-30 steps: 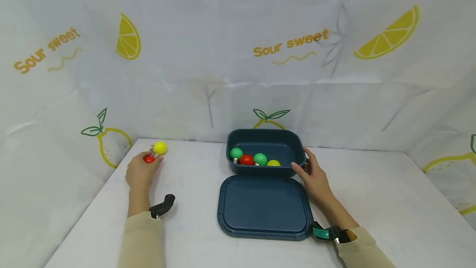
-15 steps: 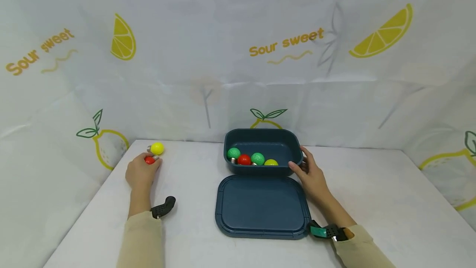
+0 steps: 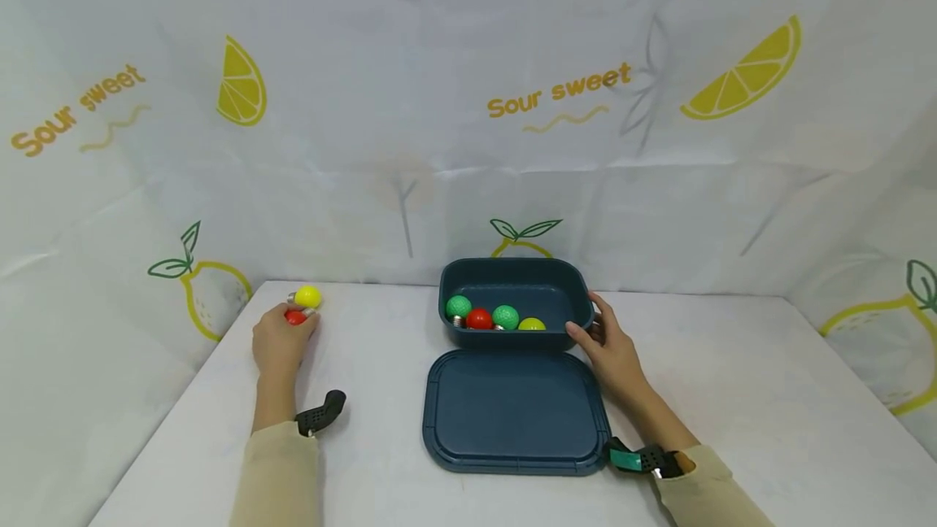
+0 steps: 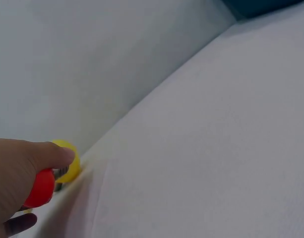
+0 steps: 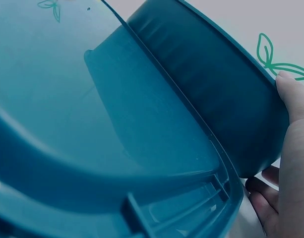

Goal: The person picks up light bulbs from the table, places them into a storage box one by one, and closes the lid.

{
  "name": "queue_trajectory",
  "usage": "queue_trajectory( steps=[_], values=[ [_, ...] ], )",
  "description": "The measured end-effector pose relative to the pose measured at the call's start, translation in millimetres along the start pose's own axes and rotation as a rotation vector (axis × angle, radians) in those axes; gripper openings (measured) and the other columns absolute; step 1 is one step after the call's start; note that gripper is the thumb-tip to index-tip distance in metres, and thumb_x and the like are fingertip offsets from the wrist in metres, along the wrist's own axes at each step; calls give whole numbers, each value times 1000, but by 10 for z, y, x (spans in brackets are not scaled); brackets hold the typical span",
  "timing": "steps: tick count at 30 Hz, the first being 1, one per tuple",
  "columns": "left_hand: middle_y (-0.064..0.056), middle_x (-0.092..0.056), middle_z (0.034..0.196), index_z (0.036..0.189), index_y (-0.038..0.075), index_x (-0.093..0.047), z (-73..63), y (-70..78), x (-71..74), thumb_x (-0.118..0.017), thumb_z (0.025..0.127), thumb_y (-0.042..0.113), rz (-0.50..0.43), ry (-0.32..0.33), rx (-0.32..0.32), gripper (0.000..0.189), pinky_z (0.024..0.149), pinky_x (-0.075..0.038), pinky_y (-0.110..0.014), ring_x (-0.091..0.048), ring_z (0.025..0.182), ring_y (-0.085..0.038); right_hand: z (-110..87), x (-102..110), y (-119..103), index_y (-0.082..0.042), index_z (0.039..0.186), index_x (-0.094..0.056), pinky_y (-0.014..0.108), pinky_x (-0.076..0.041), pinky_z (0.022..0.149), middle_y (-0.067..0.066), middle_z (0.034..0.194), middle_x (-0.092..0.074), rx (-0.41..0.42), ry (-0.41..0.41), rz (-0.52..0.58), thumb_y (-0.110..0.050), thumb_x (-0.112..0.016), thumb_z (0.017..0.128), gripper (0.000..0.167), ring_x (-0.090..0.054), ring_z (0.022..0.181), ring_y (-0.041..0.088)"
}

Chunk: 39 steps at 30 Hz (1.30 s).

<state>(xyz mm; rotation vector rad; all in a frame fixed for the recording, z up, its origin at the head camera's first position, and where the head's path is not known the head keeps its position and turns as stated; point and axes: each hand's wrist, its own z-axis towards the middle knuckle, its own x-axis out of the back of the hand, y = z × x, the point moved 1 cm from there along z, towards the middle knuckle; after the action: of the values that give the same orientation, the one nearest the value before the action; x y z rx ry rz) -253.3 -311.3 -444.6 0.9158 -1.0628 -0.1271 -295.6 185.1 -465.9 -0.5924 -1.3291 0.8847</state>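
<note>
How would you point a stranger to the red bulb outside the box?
On the white table, go left from the box to the left hand, near the far-left corner. The red bulb is in its grip, partly hidden. Its neighbour is a yellow bulb; the other red bulb in view lies inside the box.

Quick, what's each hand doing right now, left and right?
Left hand: holding a red light bulb.
Right hand: gripping the dark blue box at its right end.
</note>
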Motion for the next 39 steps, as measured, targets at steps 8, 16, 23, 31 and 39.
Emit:
queue_trajectory(
  steps=[8,16,23,31,39],
  values=[
    [-25,-68,122,118,6,-70,0,250,-34,-70,91,28,-29,-40,-128,35,92,-49,-54,-60,111,-44,-3,-11,1,-22,163,-17,61,-46,108,32,151,-46,3,1,-5,-42,-57,102,76,-56,131,47],
    [-22,-61,137,134,9,-62,-39,563,-139,-68,96,26,-95,-131,-204,42,104,-51,-54,-55,125,-42,4,-9,7,-23,162,-17,61,-46,108,32,150,-47,6,4,-4,-44,-57,102,76,-57,131,47],
    [-22,-58,130,138,14,-62,-137,783,-157,-64,99,27,-100,-144,-271,41,97,-54,-53,-58,119,-40,1,-8,-1,-22,163,-17,60,-46,108,31,150,-47,0,1,0,-46,-57,101,77,-57,130,46],
    [-17,-63,128,129,13,-67,-184,896,-227,-69,96,21,-164,-137,-387,33,99,-56,-50,-59,119,-35,-4,-7,-1,-23,163,-17,60,-46,108,31,152,-46,-8,-4,-3,-49,-56,101,78,-57,131,46],
    [-16,-71,116,124,9,-70,-225,1007,-294,-75,93,19,-172,-105,-438,34,92,-59,-47,-64,110,-33,1,-8,8,-23,163,-16,60,-46,109,31,153,-44,-15,-3,-7,-45,-57,102,77,-56,132,46]
  ],
)
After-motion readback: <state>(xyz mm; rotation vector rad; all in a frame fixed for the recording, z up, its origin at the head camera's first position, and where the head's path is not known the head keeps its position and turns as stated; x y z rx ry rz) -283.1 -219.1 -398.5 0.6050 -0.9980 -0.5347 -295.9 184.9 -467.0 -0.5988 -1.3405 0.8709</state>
